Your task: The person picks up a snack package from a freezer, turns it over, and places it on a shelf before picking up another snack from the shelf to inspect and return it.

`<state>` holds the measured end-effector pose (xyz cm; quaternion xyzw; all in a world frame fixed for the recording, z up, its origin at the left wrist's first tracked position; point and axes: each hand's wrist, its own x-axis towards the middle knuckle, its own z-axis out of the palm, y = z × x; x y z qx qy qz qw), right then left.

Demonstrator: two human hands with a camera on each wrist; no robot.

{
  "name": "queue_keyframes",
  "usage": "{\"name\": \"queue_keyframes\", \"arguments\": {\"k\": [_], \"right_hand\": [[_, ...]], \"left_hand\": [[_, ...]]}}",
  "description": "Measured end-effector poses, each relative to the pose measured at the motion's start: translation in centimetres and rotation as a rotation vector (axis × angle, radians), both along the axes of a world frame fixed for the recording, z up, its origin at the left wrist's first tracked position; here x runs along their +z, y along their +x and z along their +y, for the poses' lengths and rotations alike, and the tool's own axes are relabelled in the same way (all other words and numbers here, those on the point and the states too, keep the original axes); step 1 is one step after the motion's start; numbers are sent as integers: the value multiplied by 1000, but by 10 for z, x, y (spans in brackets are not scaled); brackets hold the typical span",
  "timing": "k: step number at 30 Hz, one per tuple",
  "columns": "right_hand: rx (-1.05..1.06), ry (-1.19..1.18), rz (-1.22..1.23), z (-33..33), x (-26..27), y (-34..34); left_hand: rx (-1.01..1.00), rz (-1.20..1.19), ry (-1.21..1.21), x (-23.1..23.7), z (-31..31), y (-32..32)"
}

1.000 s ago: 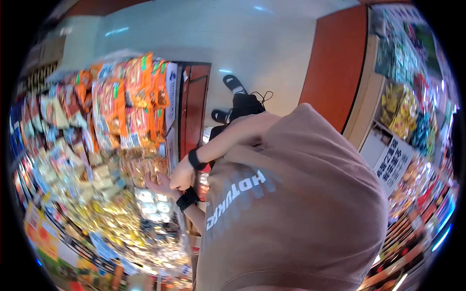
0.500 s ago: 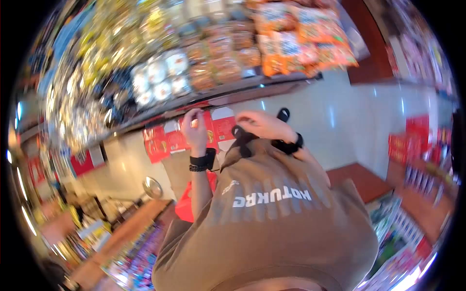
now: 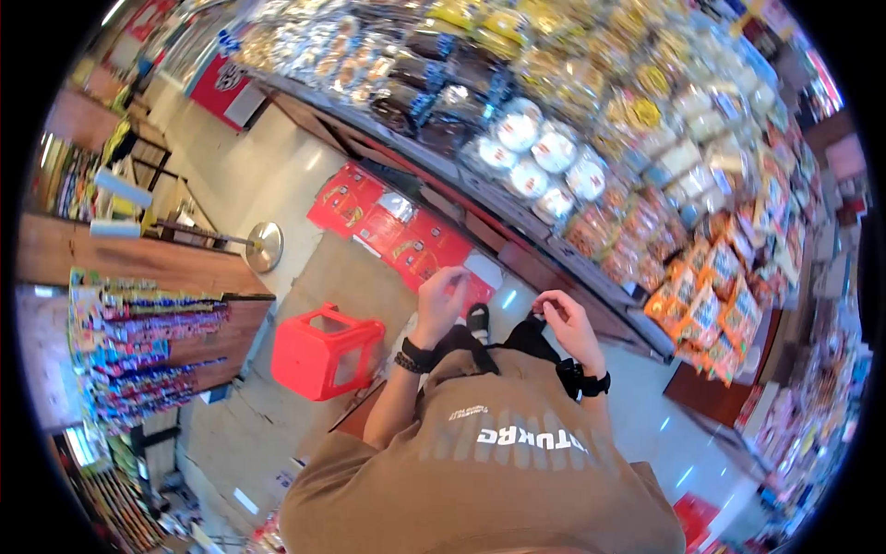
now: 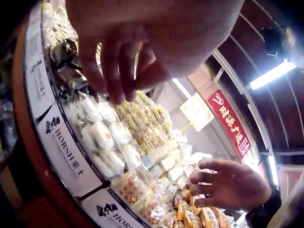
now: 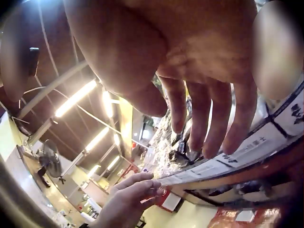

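Released on both sides: with fingers (image 4: 111,76) of the left hand (image 3: 440,307) loosely bent, and with those of the right hand (image 3: 569,325) longer and slightly curved, gripping nothing. Apart from each other, in front of a brown T-shirt (image 3: 498,489), above the floor (image 3: 303,152) and short of the desk (image 4: 54,183), touching none of the goods. On the desk, close to its front edge and beyond the hands: round white packs (image 3: 529,178) in clear wrapping, behind a white label strip (image 4: 66,154) lettered HORSH. To the left of these, dark packets (image 3: 448,129); to the right, clear packs of brown pastries (image 3: 614,231), then orange snack bags (image 3: 701,309) near the right end. Farther back, yellow packs (image 3: 572,78). Below the desk, on the floor, flat red cartons (image 3: 411,242), partly covered by the left hand in the head view. Also on the floor, off to the left, a red plastic stool (image 3: 309,355). Around both wrists, black bands (image 3: 595,383).
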<state>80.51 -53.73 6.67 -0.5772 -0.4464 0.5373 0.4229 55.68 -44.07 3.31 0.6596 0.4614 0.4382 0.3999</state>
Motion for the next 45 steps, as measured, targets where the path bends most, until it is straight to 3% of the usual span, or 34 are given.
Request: {"name": "queue_keyframes", "arguments": {"k": [4, 8, 10, 11, 16, 20, 23, 26, 31, 34, 35, 36, 39, 45], "right_hand": [[203, 140, -65, 67, 1, -38], [392, 122, 16, 114, 17, -75], [433, 225, 9, 126, 6, -84], [402, 123, 6, 132, -19, -86], [402, 27, 23, 152, -17, -91], [448, -58, 74, 209, -38, -114], [555, 56, -64, 268, -19, -146], [571, 69, 84, 322, 9, -180], [729, 246, 83, 402, 0, -235], [834, 343, 79, 435, 25, -272], [885, 64, 101, 439, 44, -281], [901, 51, 95, 445, 45, -292], [974, 362, 107, 462, 33, -323], [1089, 251, 148, 499, 26, -376]], "left_hand": [[112, -45, 38, 12, 3, -31], [226, -63, 28, 24, 5, -59], [274, -37, 48, 20, 6, -73], [339, -56, 43, 13, 18, -87], [418, -54, -94, 2, 22, -110], [447, 2, -65, 9, 62, -132], [462, 9, -81, 23, 107, -146], [437, 51, -24, 36, 158, -161], [449, 125, 33, 62, 219, -187], [476, 126, 45, 67, 235, -199], [495, 132, 46, 62, 239, -204], [517, 138, 46, 62, 242, -208], [612, 142, 40, 65, 247, -223], [727, 116, 26, 51, 262, -264]]}}
